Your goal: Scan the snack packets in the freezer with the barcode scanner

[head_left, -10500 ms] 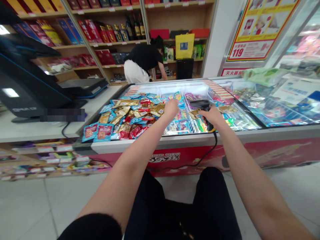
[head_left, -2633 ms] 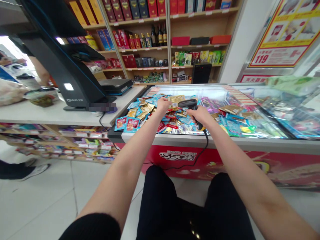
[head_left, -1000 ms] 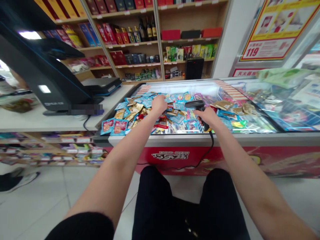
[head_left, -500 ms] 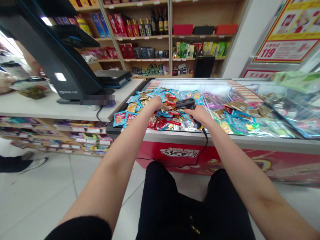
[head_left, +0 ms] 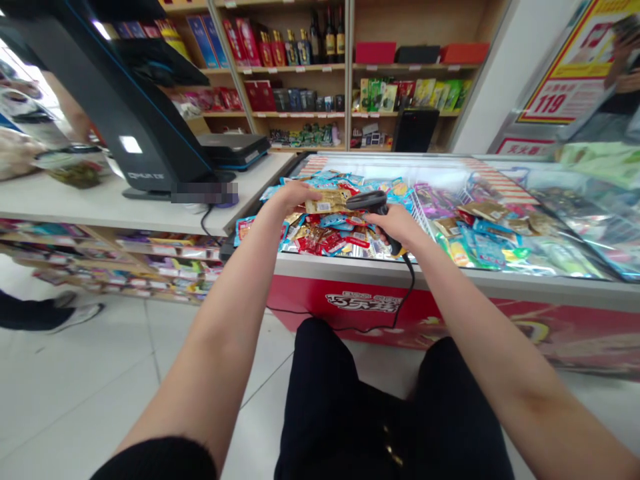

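Over the glass-topped freezer (head_left: 350,267), my left hand (head_left: 295,193) is closed on the edge of a gold snack packet (head_left: 325,202); a white barcode label shows on its face. My right hand (head_left: 395,223) grips a black and yellow barcode scanner (head_left: 367,200), its head pointing left, at the packet's right end. A black cable (head_left: 411,287) hangs from the scanner's handle down the freezer front. Beneath both hands lies a pile of small blue, red and gold snack packets (head_left: 325,241). My left fingertips are partly hidden.
To the left, a white counter (head_left: 155,217) carries a dark checkout machine (head_left: 155,147) and a scale (head_left: 235,150). Shelves (head_left: 295,70) with bottles and boxes stand behind. More packets (head_left: 480,243) lie in the freezer's right part. A person's shoe (head_left: 80,317) shows at far left.
My left hand has lifted the gold packet from the pile and moved slightly left, bringing its barcode label into view. The scanner stays in my right hand. The view has shifted slightly.
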The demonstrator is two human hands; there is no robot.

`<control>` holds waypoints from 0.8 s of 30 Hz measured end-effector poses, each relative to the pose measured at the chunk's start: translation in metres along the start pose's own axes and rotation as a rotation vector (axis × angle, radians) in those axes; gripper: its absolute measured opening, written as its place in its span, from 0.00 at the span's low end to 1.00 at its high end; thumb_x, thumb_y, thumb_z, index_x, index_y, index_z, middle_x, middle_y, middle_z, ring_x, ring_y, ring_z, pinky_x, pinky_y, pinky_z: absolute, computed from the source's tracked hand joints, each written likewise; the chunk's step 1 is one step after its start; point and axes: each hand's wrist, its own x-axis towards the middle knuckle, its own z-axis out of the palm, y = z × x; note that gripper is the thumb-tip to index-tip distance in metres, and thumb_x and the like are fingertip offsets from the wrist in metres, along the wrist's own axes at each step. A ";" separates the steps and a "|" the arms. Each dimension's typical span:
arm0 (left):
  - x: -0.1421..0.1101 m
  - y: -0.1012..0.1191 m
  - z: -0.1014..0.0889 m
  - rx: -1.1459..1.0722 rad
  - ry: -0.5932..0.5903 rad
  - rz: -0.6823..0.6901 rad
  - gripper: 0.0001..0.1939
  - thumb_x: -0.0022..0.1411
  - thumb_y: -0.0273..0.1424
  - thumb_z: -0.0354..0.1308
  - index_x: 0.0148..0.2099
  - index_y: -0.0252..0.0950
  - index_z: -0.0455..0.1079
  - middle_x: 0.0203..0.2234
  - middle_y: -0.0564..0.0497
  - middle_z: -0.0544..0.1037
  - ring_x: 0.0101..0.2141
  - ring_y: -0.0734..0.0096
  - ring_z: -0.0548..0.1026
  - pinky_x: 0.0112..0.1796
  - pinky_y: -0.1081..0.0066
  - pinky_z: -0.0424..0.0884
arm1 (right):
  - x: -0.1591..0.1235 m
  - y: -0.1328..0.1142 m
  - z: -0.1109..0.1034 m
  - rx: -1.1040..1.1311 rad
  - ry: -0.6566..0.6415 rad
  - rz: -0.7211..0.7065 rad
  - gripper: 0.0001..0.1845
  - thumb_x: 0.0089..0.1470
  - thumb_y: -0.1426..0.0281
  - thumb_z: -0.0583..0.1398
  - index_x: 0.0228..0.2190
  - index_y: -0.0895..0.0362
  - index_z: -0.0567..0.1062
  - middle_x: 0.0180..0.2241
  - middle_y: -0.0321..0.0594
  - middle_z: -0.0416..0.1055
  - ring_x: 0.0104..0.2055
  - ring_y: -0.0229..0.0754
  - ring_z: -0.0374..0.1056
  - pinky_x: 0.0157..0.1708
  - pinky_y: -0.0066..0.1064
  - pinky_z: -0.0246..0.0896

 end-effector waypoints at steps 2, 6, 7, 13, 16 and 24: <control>-0.002 -0.001 -0.004 -0.035 -0.051 -0.004 0.11 0.44 0.26 0.68 0.28 0.36 0.68 0.20 0.55 0.75 0.25 0.71 0.75 0.32 0.71 0.74 | 0.000 -0.003 0.003 0.000 -0.003 -0.034 0.08 0.52 0.67 0.61 0.26 0.57 0.69 0.17 0.36 0.65 0.16 0.37 0.61 0.16 0.29 0.56; -0.005 -0.002 0.000 -0.088 0.052 0.050 0.13 0.44 0.26 0.67 0.28 0.36 0.64 0.19 0.57 0.71 0.26 0.71 0.75 0.33 0.70 0.74 | 0.000 -0.011 0.010 -0.013 -0.011 -0.079 0.08 0.51 0.67 0.61 0.25 0.57 0.68 0.17 0.37 0.66 0.15 0.37 0.61 0.18 0.30 0.57; -0.006 -0.002 0.003 -0.090 0.071 0.063 0.13 0.45 0.26 0.67 0.28 0.36 0.63 0.19 0.57 0.71 0.26 0.71 0.75 0.33 0.71 0.74 | 0.000 -0.013 0.012 -0.032 -0.012 -0.080 0.09 0.51 0.67 0.61 0.25 0.58 0.69 0.17 0.37 0.66 0.16 0.37 0.61 0.19 0.31 0.58; -0.004 -0.007 0.013 -0.044 0.098 0.114 0.12 0.45 0.26 0.66 0.27 0.37 0.63 0.18 0.57 0.69 0.25 0.71 0.72 0.31 0.71 0.71 | -0.004 -0.021 0.014 -0.135 -0.015 -0.083 0.10 0.51 0.65 0.62 0.25 0.60 0.73 0.18 0.40 0.67 0.18 0.38 0.63 0.21 0.31 0.57; -0.003 -0.010 0.015 -0.051 0.102 0.116 0.11 0.45 0.26 0.64 0.28 0.36 0.63 0.18 0.57 0.69 0.25 0.71 0.72 0.31 0.71 0.71 | -0.006 -0.021 0.013 -0.160 -0.022 -0.073 0.11 0.51 0.65 0.62 0.24 0.60 0.74 0.17 0.41 0.67 0.18 0.39 0.63 0.21 0.31 0.56; -0.005 -0.012 0.021 -0.048 0.124 0.106 0.09 0.46 0.28 0.63 0.30 0.36 0.66 0.18 0.56 0.70 0.27 0.70 0.73 0.30 0.72 0.70 | -0.011 -0.026 0.012 -0.151 -0.029 -0.051 0.14 0.52 0.64 0.61 0.20 0.60 0.72 0.16 0.42 0.67 0.18 0.38 0.62 0.20 0.29 0.56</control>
